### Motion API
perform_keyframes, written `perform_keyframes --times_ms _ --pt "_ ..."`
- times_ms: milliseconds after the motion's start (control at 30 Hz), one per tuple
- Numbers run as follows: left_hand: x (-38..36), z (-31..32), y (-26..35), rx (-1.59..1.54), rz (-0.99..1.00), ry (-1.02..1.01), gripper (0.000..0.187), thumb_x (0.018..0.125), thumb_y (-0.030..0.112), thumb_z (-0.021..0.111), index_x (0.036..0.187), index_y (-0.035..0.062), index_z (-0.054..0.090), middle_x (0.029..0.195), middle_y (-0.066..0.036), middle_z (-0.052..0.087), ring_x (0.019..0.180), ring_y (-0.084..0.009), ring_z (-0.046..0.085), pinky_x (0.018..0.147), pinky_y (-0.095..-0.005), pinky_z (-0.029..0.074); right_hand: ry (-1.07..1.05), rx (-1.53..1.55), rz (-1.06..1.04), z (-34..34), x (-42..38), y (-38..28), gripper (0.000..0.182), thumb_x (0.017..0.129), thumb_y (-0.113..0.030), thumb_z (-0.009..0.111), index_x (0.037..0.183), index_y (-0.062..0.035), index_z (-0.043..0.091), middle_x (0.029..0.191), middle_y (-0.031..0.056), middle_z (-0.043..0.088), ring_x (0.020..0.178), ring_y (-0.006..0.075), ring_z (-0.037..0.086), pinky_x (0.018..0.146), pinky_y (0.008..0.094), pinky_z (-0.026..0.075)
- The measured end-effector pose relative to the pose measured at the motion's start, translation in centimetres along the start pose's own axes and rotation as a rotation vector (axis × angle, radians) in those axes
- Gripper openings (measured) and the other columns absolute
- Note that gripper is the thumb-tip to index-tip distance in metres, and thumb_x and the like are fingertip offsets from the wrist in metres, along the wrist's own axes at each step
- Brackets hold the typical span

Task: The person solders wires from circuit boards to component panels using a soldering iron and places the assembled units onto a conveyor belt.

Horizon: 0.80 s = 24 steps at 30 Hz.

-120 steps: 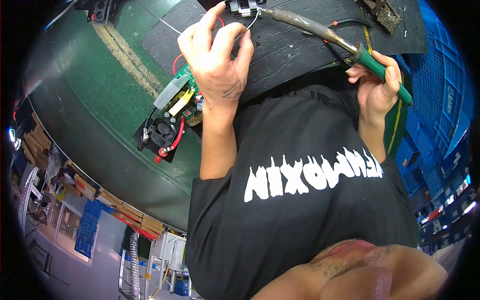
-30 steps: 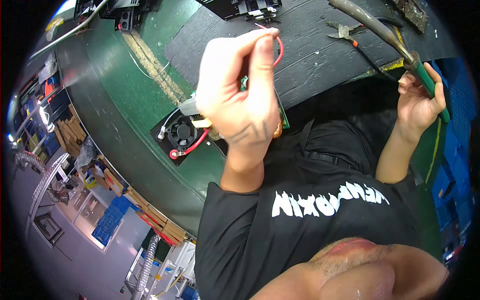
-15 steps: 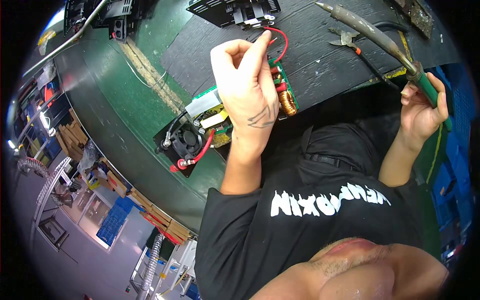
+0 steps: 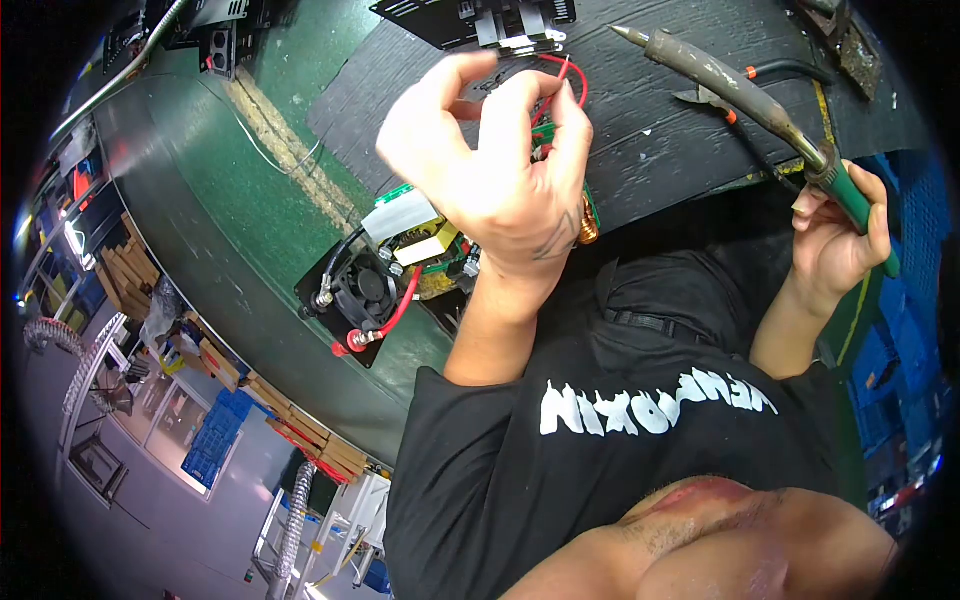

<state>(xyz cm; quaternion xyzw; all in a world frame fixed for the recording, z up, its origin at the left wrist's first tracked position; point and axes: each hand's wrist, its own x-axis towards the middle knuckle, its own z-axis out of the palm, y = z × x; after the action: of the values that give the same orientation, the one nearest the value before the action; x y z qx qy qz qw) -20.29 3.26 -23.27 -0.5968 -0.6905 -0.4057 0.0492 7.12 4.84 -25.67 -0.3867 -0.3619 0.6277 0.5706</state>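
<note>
My left hand [image 4: 490, 160] is closed with fingertips pinched on a thin red wire [image 4: 583, 80] above a green circuit board [image 4: 432, 245]. The hand covers much of the board; a yellow transformer and a copper coil [image 4: 589, 225] show at its sides. At the board's left end is a black fan panel [image 4: 370, 290] with a thick red cable. Just beyond my fingers stands a black slotted metal panel [image 4: 430, 22] with parts mounted on it. My right hand [image 4: 835, 225] grips the green handle of a soldering iron [image 4: 735, 85], its tip pointing up and left, apart from the wire.
Cutting pliers [image 4: 708, 98] lie on the black mat [image 4: 640, 160] beneath the iron. A worn metal holder [image 4: 850, 50] is at the far right. More black housings [image 4: 220, 40] sit on the green bench at upper left. Blue crates [image 4: 900, 350] stand to the right.
My left hand has tilted and shifted, its fingers now curled more openly while pinching the wire. The soldering iron has moved slightly left with my right hand. The whole view has shifted a little.
</note>
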Motion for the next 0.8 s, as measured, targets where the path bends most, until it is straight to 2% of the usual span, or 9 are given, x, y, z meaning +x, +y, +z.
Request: perform_keyframes --times_ms 33,100,167,200,333,400,500,567,800 --pt "0.4 -0.2 0.2 0.103 0.086 0.046 0.016 0.063 0.003 0.074 0.076 0.0064 0.065 0.101 -0.011 0.060 0.087 -0.0247 0.053 0.074 -0.0350 0.043 -0.003 -0.009 -0.003 0.0 0.1 0.0 0.047 0.092 -0.039 0.039 0.111 -0.0013 0.060 0.090 0.0193 0.065 0.060 0.0232 0.060 0.046 0.0268 0.045" --pt "0.7 0.9 0.3 0.134 0.035 -0.018 0.009 0.075 0.001 0.070 0.083 0.0036 0.066 0.112 -0.015 0.057 0.101 -0.0225 0.053 0.093 -0.0341 0.040 -0.010 -0.023 -0.001 0.1 0.2 0.0 0.047 0.092 -0.039 0.039 0.111 -0.0014 0.060 0.091 0.0195 0.065 0.060 0.0232 0.060 0.046 0.0270 0.045" --pt "1.6 5.8 -2.3 -0.565 0.362 0.603 0.018 0.063 0.000 0.072 0.079 0.0035 0.064 0.111 -0.016 0.062 0.097 -0.0310 0.053 0.084 -0.0390 0.042 -0.014 -0.054 -0.004 0.3 0.2 0.1 0.047 0.092 -0.039 0.039 0.111 -0.0018 0.060 0.094 0.0197 0.065 0.060 0.0232 0.060 0.046 0.0269 0.046" --pt "1.6 6.8 -2.9 -0.622 0.397 0.680 0.017 0.063 0.001 0.074 0.077 0.0037 0.064 0.110 -0.016 0.062 0.098 -0.0315 0.054 0.085 -0.0394 0.042 -0.017 -0.056 0.001 0.3 0.3 0.1 0.047 0.092 -0.039 0.039 0.111 -0.0018 0.060 0.094 0.0197 0.065 0.060 0.0232 0.060 0.046 0.0269 0.046" --pt "1.3 4.9 -1.5 -0.790 0.335 0.643 0.018 0.063 0.001 0.075 0.077 0.0033 0.064 0.109 -0.017 0.062 0.097 -0.0317 0.055 0.086 -0.0402 0.041 -0.031 -0.055 0.011 0.6 0.5 -0.2 0.046 0.092 -0.039 0.039 0.111 -0.0023 0.060 0.097 0.0198 0.064 0.059 0.0232 0.060 0.045 0.0271 0.046" --pt "2.0 -0.6 2.8 -0.257 -0.503 -0.046 0.020 0.062 0.000 0.075 0.078 0.0025 0.064 0.108 -0.018 0.062 0.096 -0.0315 0.056 0.086 -0.0401 0.041 -0.032 -0.060 0.016 0.7 0.7 -0.3 0.046 0.092 -0.038 0.039 0.111 -0.0024 0.060 0.098 0.0199 0.064 0.059 0.0232 0.060 0.045 0.0271 0.046" --pt "-0.4 -0.4 -0.7 -0.278 -0.191 -0.044 0.011 0.079 0.001 0.066 0.090 -0.0003 0.063 0.117 -0.016 0.056 0.107 -0.0228 0.053 0.096 -0.0349 0.039 -0.033 -0.065 0.020 0.8 0.7 -0.3 0.045 0.092 -0.038 0.039 0.111 -0.0031 0.061 0.099 0.0198 0.064 0.060 0.0232 0.059 0.045 0.0269 0.045" --pt "-0.9 -0.2 -0.7 -0.309 -0.217 0.038 0.016 0.074 -0.001 0.069 0.089 0.0006 0.063 0.110 -0.017 0.061 0.103 -0.0266 0.056 0.088 -0.0329 0.043 0.014 -0.044 -0.006 1.0 0.6 -0.2 0.049 0.094 -0.038 0.031 0.111 0.0011 0.056 0.085 0.0201 0.064 0.057 0.0240 0.060 0.045 0.0283 0.047" --pt "-1.4 -1.3 -0.7 -0.261 -0.231 0.000 0.015 0.074 -0.006 0.069 0.087 -0.0006 0.064 0.084 -0.010 0.063 0.080 -0.0214 0.058 0.074 -0.0300 0.047 0.044 -0.023 0.000 0.8 0.4 -0.3 0.049 0.094 -0.038 0.032 0.111 0.0010 0.056 0.084 0.0197 0.063 0.057 0.0240 0.060 0.045 0.0283 0.047"
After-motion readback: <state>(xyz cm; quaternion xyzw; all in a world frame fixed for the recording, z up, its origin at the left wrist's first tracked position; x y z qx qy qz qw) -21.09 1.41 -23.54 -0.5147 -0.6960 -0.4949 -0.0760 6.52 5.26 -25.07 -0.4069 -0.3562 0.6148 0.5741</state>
